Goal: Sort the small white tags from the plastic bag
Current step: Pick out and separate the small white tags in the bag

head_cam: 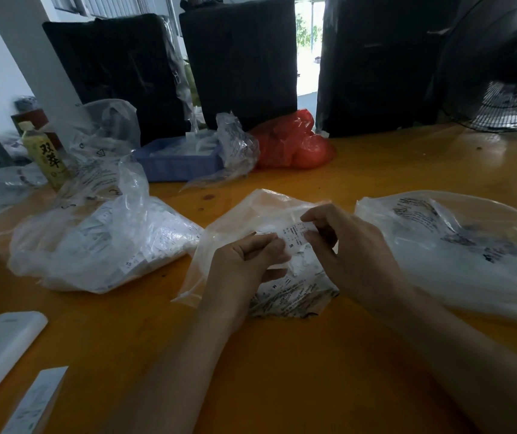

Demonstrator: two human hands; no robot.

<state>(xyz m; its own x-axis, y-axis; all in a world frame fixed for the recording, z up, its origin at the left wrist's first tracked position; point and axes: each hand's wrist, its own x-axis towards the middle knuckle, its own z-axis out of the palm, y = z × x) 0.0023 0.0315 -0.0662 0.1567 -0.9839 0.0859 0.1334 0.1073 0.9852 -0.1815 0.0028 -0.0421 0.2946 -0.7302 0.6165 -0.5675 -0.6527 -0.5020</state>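
Note:
A clear plastic bag (238,220) lies on the orange table (282,371), holding several small white tags. My left hand (244,264) and my right hand (344,242) meet above the bag's opening. Both pinch one white tag (293,236) printed with an "S", held between their fingertips. More loose tags (301,264) lie under the hands inside the bag, one marked "M". My left hand also seems to press on the bag's film.
A second clear bag full of tags (100,242) sits to the left, another printed bag (457,245) to the right. Behind are a blue tray (175,164), a red bag (291,142), a tea bottle (47,155), black wrapped bundles (238,57) and a fan (501,64). White boxes (0,346) lie near left.

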